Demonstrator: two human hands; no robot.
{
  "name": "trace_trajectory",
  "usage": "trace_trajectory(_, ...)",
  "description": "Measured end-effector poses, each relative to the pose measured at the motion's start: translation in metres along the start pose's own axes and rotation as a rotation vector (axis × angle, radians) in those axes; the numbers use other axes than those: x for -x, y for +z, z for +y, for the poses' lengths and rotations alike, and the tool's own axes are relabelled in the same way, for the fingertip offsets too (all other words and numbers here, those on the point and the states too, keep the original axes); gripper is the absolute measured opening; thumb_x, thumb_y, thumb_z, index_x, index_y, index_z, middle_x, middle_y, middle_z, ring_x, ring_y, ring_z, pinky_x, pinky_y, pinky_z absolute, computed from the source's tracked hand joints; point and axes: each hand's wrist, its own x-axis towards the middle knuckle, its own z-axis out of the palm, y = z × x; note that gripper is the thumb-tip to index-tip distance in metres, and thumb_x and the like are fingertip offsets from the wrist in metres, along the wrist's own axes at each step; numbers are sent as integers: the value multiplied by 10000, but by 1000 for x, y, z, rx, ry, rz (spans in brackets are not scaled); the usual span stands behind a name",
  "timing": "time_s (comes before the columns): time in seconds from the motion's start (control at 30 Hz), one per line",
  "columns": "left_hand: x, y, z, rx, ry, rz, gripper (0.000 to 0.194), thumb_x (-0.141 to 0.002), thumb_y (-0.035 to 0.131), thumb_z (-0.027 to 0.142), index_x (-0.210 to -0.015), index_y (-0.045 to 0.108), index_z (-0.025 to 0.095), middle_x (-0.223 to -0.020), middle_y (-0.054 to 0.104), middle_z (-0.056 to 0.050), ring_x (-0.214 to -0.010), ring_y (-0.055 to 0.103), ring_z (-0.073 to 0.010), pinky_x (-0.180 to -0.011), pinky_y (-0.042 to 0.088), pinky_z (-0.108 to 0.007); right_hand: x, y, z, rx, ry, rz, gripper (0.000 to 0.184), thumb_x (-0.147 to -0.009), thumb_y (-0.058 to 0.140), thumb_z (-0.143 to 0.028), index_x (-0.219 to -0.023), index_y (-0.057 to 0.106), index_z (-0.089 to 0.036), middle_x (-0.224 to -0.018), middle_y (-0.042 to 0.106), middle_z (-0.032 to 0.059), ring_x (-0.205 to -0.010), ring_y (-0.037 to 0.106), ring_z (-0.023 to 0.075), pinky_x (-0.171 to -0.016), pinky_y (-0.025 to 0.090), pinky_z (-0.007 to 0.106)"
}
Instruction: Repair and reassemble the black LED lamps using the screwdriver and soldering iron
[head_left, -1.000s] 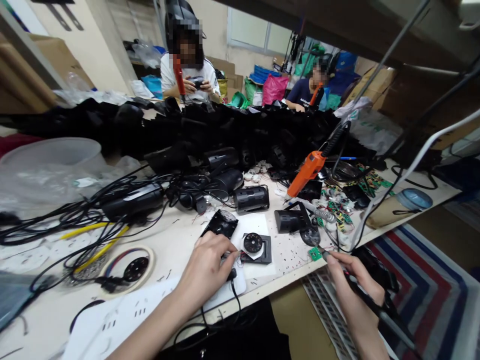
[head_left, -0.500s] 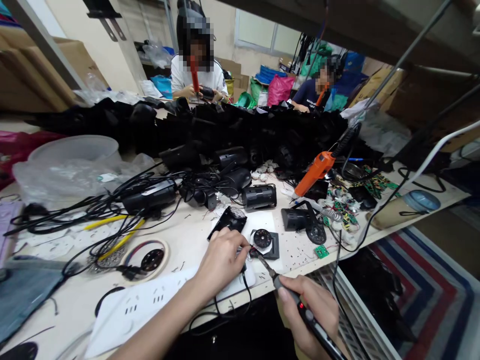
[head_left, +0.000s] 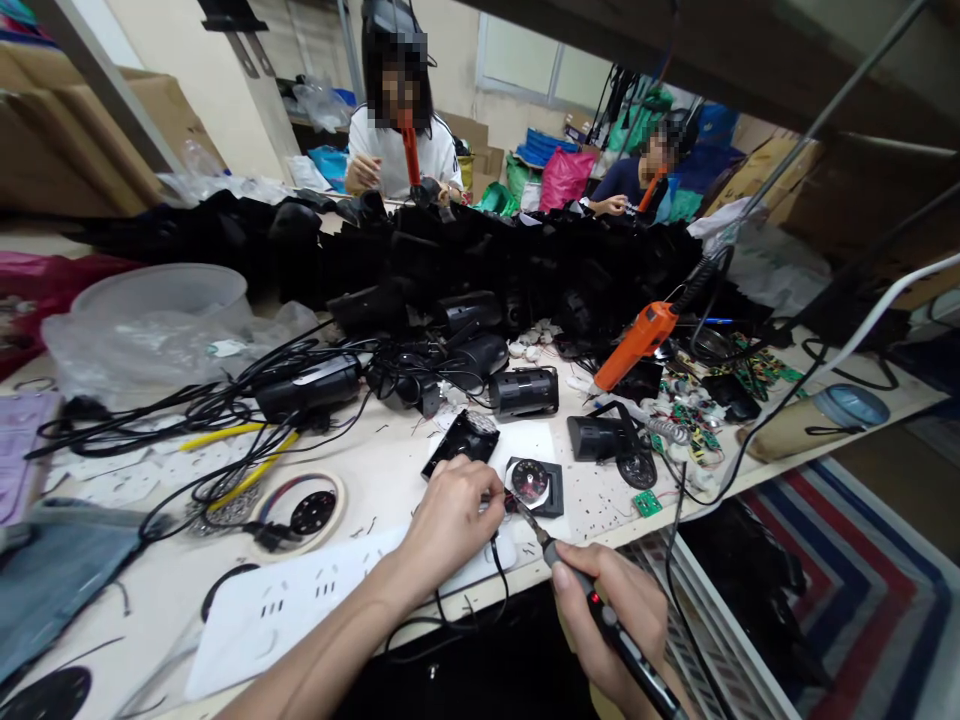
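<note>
My right hand grips a soldering iron with a small red light on its handle. The iron's tip meets thin wires beside a round black disc, which rests on a dark square part. Close by on the left, the fingers of my left hand are pinched on a black cable that hangs below them; its end is hidden by the fingers. Just beyond that hand lies an open black housing.
A white power strip lies under my left forearm. An orange electric screwdriver hangs at right near circuit boards. Black housings, tangled cables and a tape roll surround the work. Two people sit opposite.
The view has shifted slightly. Both my hands keep nearly the same place, the iron's tip still at the wires. The person opposite has raised one hand away from the part.
</note>
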Motion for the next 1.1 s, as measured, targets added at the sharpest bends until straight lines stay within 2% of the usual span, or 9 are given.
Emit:
trace_trajectory(0.27, 0, 2, -1, 29, 10, 15, 142, -803, 545, 129, -722, 643, 193, -740, 683, -18, -782, 557, -198, -782, 398, -329, 2, 3, 5, 8, -45, -21, 181, -848, 592, -79, -1013, 643, -135, -731, 692, 62, -622, 676, 167, -593, 554, 259)
trace_trajectory(1.1, 0, 4, 1, -9, 14, 7, 139, -797, 531, 132, -725, 626, 204, -753, 691, -10, -784, 567, -202, -793, 375, -353, 1, 8, 5, 6, -11, -53, 148, -863, 579, -88, -985, 637, -149, -726, 692, 54, -614, 674, 163, -587, 543, 261)
